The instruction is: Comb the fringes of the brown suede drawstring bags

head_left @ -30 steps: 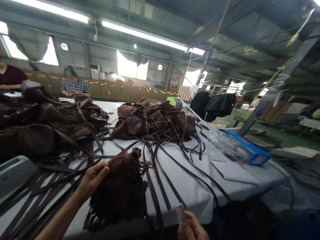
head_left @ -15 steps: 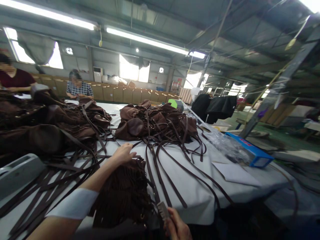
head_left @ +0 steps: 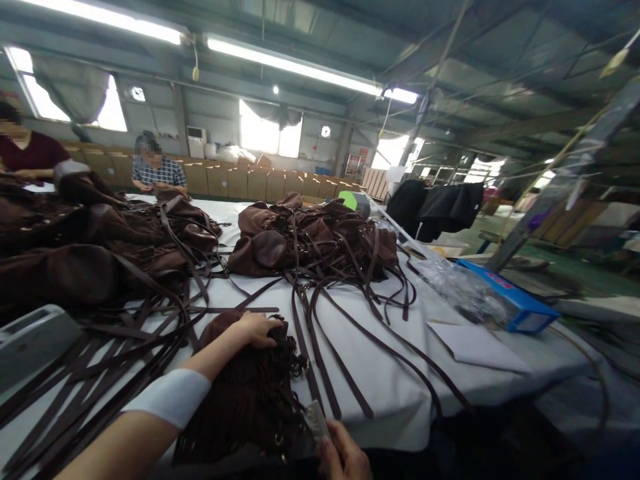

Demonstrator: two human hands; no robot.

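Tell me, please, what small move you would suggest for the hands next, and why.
I would probably bring the comb-like tool to the dark brown fringe: the right hand holds the tool close by the fringed bag, while the left hand lies on the bag's upper part and could steady it.

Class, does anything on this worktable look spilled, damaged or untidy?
Nothing looks spilled, and the fringed brown piece under the left hand shows no clear damage. Untidiest are the long straps trailing from the middle pile of brown bags towards the near side of the table, some crossing. Clear plastic also lies crumpled beside the blue box.
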